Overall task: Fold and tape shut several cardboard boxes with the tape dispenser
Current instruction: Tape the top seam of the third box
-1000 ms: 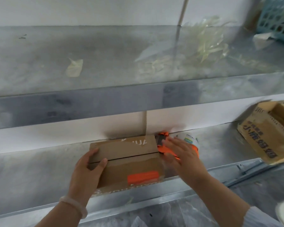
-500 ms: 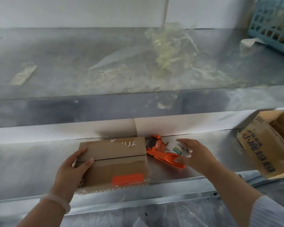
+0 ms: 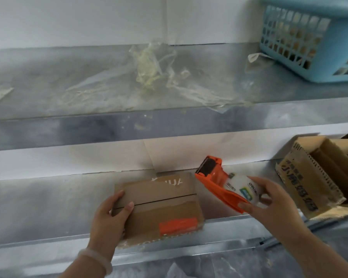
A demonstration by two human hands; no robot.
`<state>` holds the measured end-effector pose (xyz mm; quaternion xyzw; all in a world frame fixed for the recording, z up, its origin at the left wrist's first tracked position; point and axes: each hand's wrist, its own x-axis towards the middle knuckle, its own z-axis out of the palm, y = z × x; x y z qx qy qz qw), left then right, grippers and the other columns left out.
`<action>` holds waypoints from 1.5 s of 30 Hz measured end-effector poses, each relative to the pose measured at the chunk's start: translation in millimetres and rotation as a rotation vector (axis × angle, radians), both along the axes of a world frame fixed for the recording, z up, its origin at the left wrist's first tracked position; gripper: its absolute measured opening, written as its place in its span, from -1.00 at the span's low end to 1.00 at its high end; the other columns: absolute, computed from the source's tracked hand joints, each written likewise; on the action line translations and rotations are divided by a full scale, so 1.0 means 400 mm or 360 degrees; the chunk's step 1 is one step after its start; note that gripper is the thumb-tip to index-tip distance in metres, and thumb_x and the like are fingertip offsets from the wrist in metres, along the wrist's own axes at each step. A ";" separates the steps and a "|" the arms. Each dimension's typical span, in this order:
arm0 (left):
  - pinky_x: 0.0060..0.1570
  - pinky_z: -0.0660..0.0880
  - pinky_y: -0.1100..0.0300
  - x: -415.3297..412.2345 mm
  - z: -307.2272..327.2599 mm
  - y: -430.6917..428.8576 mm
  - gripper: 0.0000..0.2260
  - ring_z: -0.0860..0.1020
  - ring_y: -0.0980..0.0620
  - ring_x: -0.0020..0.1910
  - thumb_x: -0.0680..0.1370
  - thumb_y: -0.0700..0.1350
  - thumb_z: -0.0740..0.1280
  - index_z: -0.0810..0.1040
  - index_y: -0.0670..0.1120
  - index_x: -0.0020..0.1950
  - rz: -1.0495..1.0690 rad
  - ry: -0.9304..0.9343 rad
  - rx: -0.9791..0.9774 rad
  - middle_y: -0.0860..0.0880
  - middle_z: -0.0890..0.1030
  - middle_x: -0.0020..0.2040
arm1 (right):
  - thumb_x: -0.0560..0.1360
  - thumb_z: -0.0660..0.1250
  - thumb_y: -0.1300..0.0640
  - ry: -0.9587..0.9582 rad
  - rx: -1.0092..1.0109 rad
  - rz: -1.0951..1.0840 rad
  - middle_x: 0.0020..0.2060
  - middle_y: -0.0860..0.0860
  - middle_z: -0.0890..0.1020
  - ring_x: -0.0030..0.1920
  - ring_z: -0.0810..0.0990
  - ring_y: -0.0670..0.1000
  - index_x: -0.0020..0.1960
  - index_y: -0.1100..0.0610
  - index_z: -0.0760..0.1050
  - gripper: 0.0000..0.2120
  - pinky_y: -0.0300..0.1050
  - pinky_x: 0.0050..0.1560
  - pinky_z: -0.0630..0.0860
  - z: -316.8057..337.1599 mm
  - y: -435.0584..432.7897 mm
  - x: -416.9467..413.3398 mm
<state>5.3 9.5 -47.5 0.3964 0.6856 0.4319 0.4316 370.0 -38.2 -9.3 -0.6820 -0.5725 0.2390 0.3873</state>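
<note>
boxes number two, tape dispenser just one.

The cardboard box is coloured brown, with an orange label and white lettering. The tape dispenser is coloured orange, its roller black. The basket is latticed in light blue.

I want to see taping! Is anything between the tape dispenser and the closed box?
Nothing visible. The right hand holds the orange plastic tape dispenser beside the brown cardboard box; the left hand grips its left end.
</note>
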 end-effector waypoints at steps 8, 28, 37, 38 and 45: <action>0.04 0.43 0.19 0.190 -0.009 0.020 -0.70 0.49 0.05 0.04 0.52 -0.02 0.41 0.50 0.14 0.24 -0.0230 0.0356 0.0143 0.04 0.44 0.20 | 0.18 0.66 0.10 -0.0098 0.0330 0.0143 -0.01 -0.27 0.51 0.06 0.51 -0.27 0.12 -0.27 0.39 -0.32 -0.44 -0.06 0.49 0.026 -0.032 -0.013; 0.26 0.39 0.05 0.232 0.040 -0.071 -0.57 0.39 0.04 0.29 0.50 0.17 0.17 0.50 0.11 0.32 -0.0648 0.1328 0.0723 0.12 0.47 0.31 | 0.20 0.66 0.07 -0.0230 0.0543 0.0380 0.00 -0.18 0.49 -0.02 0.53 -0.13 0.18 -0.18 0.38 -0.32 -0.40 -0.12 0.44 -0.028 0.038 -0.107; 0.13 0.53 -0.07 0.247 0.013 -0.045 -0.54 0.55 -0.04 0.16 0.50 0.21 0.13 0.60 0.03 0.24 -0.0944 0.1807 0.0579 0.09 0.59 0.18 | 0.17 0.68 0.15 -0.0090 0.0703 0.0383 -0.02 -0.32 0.46 0.05 0.49 -0.31 0.15 -0.16 0.39 -0.30 -0.43 -0.10 0.48 0.018 0.048 -0.080; 0.10 0.55 -0.06 0.250 0.012 -0.045 -0.56 0.55 -0.04 0.13 0.50 0.18 0.14 0.62 0.02 0.21 -0.0937 0.1803 0.0569 0.08 0.59 0.16 | 0.16 0.68 0.15 -0.0121 0.0726 0.0388 -0.01 -0.31 0.45 0.04 0.48 -0.33 0.15 -0.11 0.41 -0.31 -0.50 -0.10 0.43 0.020 0.051 -0.083; 0.36 0.31 0.05 0.272 0.055 -0.040 -0.56 0.30 0.02 0.34 0.60 0.21 0.02 0.43 0.11 0.39 -0.1043 0.1663 0.0328 0.12 0.34 0.38 | 0.16 0.68 0.17 -0.0390 0.0923 0.0501 0.11 -0.13 0.47 0.07 0.55 0.03 0.21 0.03 0.45 -0.30 -0.06 -0.01 0.62 -0.004 0.093 -0.130</action>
